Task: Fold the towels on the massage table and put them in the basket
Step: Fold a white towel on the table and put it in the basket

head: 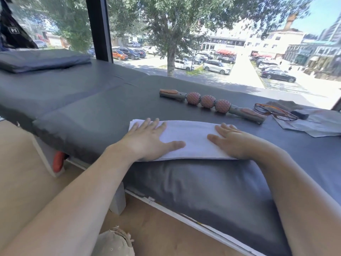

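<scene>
Hands, left [147, 140] and right [234, 143], press straight fingers on folded towel [191, 139].

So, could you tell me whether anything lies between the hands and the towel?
No. The left hand and right hand both lie flat on the folded white towel. The massage roller and glasses lie behind it, apart. No basket can be made out for certain.

Left hand [147, 140], right hand [234, 143] flat, palms down, fingers spread.
</scene>
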`<state>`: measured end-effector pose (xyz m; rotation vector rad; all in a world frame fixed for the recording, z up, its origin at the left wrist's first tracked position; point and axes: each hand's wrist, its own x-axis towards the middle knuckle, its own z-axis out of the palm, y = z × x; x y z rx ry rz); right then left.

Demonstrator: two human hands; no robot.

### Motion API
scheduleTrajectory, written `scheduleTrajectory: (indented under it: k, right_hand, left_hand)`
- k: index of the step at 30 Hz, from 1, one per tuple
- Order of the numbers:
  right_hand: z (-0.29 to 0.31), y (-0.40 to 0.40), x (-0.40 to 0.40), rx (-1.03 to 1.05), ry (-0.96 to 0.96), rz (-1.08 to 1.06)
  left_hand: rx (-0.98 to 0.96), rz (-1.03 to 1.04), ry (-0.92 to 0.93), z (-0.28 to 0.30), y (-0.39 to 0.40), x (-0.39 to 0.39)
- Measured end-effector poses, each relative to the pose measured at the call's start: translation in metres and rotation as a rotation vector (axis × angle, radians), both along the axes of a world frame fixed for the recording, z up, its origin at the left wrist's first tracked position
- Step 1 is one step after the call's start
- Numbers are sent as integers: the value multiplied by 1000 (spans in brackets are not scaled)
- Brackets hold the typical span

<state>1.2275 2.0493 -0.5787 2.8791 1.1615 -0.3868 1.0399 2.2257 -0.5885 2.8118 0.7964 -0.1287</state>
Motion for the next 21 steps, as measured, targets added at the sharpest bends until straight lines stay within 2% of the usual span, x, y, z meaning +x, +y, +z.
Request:
scheduleTrajectory:
  k: [2, 4, 7, 14, 17, 21]
  right_hand:
    - [-2, -6, 16, -22, -18, -139]
    - [-2, -8, 22, 47, -47, -295]
    - [4, -9, 17, 152, -58, -351]
    - [24, -19, 0, 858, 256, -259]
    - [26, -18, 2, 882, 488, -289]
    - [12, -13, 17, 869, 426, -357]
  left_hand:
    - [6, -3, 0, 0, -1, -4]
    - [12, 0, 1, -3, 0, -8]
    - [3, 9, -19, -6, 1, -12]
    - [26, -21, -21, 3, -2, -13]
    - [-6, -67, -147, 10, -9, -6]
    - [0, -151, -371, 12, -31, 22]
